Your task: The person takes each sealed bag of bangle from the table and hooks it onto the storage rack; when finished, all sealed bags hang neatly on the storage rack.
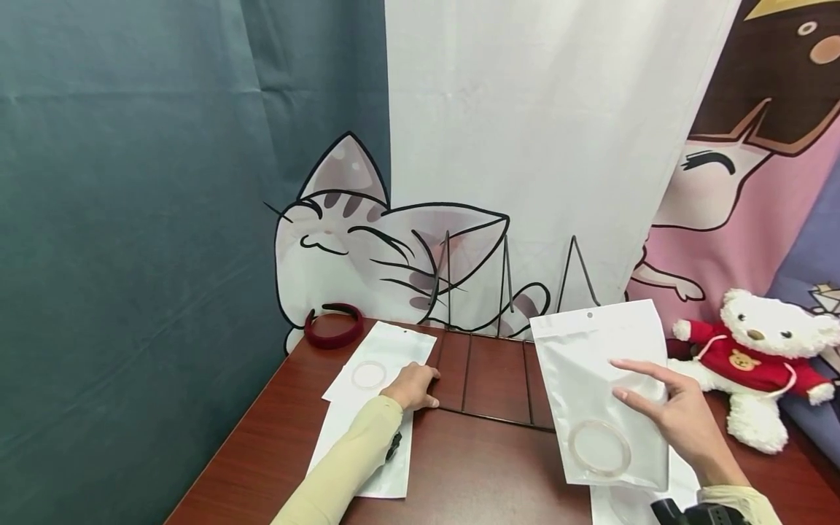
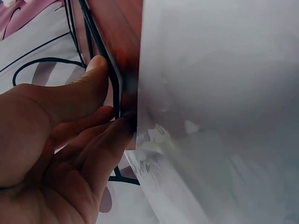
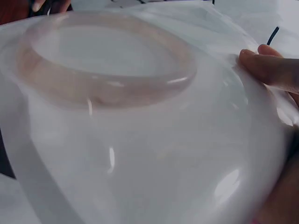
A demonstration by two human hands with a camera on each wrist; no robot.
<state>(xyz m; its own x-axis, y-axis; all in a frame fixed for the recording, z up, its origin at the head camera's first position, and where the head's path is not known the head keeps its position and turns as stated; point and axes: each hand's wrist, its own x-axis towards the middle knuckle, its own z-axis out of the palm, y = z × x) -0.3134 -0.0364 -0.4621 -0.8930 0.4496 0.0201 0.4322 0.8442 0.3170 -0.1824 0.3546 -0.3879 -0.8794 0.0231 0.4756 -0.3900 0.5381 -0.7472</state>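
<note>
My left hand (image 1: 412,388) is at the left side of a black wire rack (image 1: 496,419) with tall pointed dividers. In the left wrist view, its thumb and fingers pinch the rack's wire, close beside a white pouch. My right hand (image 1: 689,415) holds up a white, partly see-through pouch (image 1: 593,364) by its right side, with thumb and index finger in front; the other fingers are hidden. A pale pinkish bangle (image 3: 117,91) shows through the lower part of this pouch.
Left of the rack lie two overlapping white pouches (image 1: 397,346), one showing a ring shape. Another white pouch (image 1: 682,481) lies under the raised one. A dark red headband (image 1: 335,339) sits at the back left, a white teddy bear (image 1: 755,430) in red at the right.
</note>
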